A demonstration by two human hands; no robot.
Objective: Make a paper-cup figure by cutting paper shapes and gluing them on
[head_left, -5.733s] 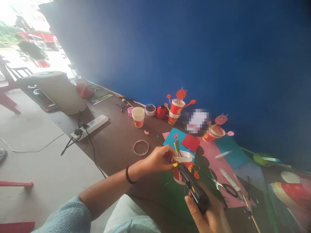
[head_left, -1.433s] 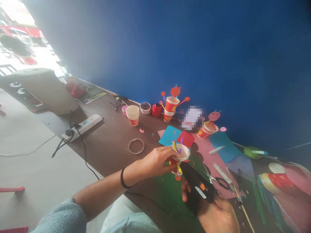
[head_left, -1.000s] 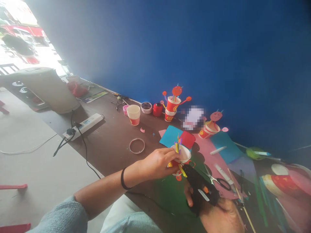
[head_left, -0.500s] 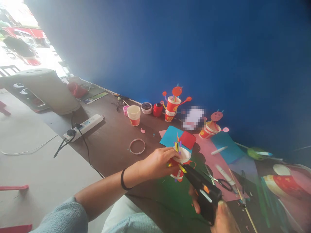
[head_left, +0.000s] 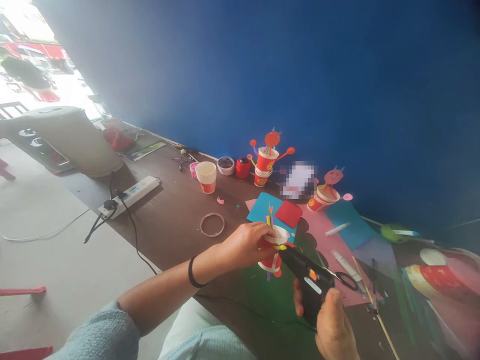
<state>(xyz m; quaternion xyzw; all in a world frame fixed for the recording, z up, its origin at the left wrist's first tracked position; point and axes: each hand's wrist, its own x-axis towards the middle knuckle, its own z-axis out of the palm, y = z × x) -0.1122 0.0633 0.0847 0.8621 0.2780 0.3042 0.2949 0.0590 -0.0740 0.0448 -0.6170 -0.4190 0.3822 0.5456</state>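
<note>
My left hand (head_left: 249, 242) is closed around a red-and-white paper cup (head_left: 279, 235), part of a cup figure with coloured strips standing up behind the rim. Below it sits a second red cup (head_left: 270, 263), upside down, with a round orange piece at its foot. In my right hand (head_left: 335, 320) is a black glue gun (head_left: 311, 282) with an orange spot and a white label. Its nozzle points left at a small yellow strip (head_left: 280, 247) on the side of the cups; whether it touches is unclear. My left fingertips are partly hidden behind the cup.
Finished-looking cup figures (head_left: 268, 155) (head_left: 324, 195) stand by the blue wall. A cup stack (head_left: 206, 176), a tape ring (head_left: 212, 225) and a power strip (head_left: 129, 196) lie to the left. Scissors (head_left: 343, 280), a wooden stick (head_left: 375, 305) and coloured paper (head_left: 264, 207) are at the right.
The glue gun has shifted slightly left and up, its nozzle still beside the yellow strip. The held cups have moved a little left and tilted. Both hands keep their hold.
</note>
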